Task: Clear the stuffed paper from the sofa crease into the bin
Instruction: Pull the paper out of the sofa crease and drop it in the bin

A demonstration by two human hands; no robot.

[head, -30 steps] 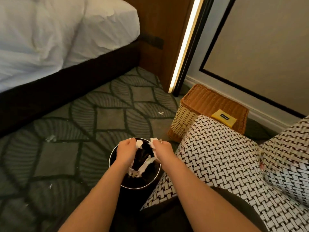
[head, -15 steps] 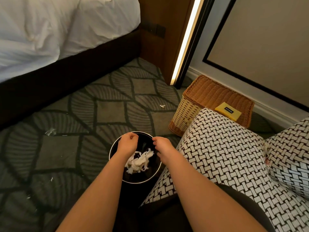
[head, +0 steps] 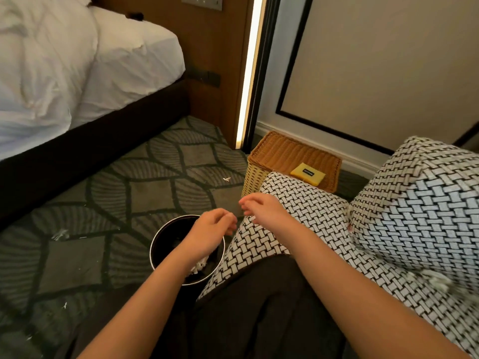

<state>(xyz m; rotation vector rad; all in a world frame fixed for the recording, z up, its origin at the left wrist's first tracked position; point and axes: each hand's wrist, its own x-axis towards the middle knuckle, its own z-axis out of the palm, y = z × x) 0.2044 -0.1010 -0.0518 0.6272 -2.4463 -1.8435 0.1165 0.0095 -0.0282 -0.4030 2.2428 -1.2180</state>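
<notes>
Left hand: hangs over the bin's far rim, fingers loosely curled and apart, nothing held in its grip.
Right hand: hovers at the near corner of the sofa arm, fingers spread and slack, grip empty.
Bin: round and black with a pale rim, on the carpet directly under the left hand, touching the sofa's side.
Paper: white crumpled wad inside the bin, below the left wrist.
Sofa: black-and-white woven fabric, under and to the right of the right hand; a blurred pale scrap lies on it, well right of both hands.
Basket: wicker, beyond the right hand.
</notes>
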